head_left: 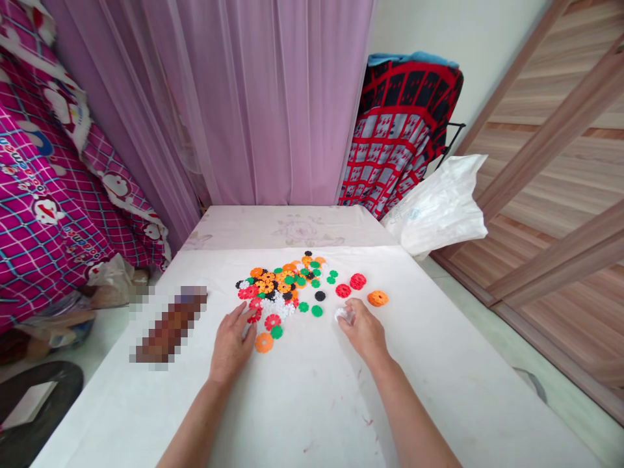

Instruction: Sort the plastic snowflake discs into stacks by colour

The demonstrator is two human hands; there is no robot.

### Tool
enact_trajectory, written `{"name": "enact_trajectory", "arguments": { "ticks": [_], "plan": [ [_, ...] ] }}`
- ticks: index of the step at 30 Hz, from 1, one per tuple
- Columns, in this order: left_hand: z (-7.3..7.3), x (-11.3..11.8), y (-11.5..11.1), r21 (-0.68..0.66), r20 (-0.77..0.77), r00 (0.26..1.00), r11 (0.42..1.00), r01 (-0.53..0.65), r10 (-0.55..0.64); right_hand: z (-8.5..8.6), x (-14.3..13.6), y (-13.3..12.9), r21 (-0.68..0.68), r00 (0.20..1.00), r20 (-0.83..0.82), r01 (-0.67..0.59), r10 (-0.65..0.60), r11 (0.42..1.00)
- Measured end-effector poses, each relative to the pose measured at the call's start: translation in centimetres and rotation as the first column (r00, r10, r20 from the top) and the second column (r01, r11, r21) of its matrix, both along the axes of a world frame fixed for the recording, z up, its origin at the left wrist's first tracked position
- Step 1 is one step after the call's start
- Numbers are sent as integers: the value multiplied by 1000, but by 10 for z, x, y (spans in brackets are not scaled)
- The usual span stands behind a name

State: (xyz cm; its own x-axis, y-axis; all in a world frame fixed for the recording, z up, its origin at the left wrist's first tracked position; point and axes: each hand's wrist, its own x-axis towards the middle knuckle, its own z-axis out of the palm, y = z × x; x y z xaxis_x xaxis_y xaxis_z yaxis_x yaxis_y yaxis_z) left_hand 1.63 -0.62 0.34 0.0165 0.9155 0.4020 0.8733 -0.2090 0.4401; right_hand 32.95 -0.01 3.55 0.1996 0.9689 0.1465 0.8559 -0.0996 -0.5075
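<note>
A loose pile of flower-shaped plastic discs in orange, green, black, red and white lies on the white-covered table (302,403). At the pile's left edge is my left hand (233,341), palm down with fingers apart, its fingertips by a red disc (255,304). My right hand (364,330) pinches a white disc (340,314) between thumb and fingers, to the right of the pile; whether more than one is held I cannot tell. Just beyond it sit red discs (357,281) in two groups and a small orange stack (377,298). Nearer me lies an orange disc (264,343).
A pixelated brown object (170,325) rests on the table's left side. Past the right edge stands a white plastic bag (439,205). A purple curtain (283,97) hangs behind the table, with a wooden cabinet (550,175) at the right and pink patterned cloth (63,175) at the left.
</note>
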Motion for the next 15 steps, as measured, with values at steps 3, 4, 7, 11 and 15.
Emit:
{"name": "enact_trajectory", "arguments": {
  "ticks": [3,4,7,11,15],
  "plan": [
    [0,0,0,7,6,1000,1000,1,-1,3,0,1,16,999,26,-19,19,1000],
    [-1,0,0,10,8,1000,1000,2,-2,4,0,0,25,999,44,-22,20,999],
    [-2,-1,1,7,3,1000,1000,7,-7,6,-1,-10,44,994,109,-34,29,998],
    [-2,-1,1,-1,-9,1000,1000,0,0,6,-17,-32,-30,971,191,-140,143,990],
    [0,-2,0,-8,-7,1000,1000,10,-10,5,-39,-43,-188,923,306,-184,235,965]
  ]
}}
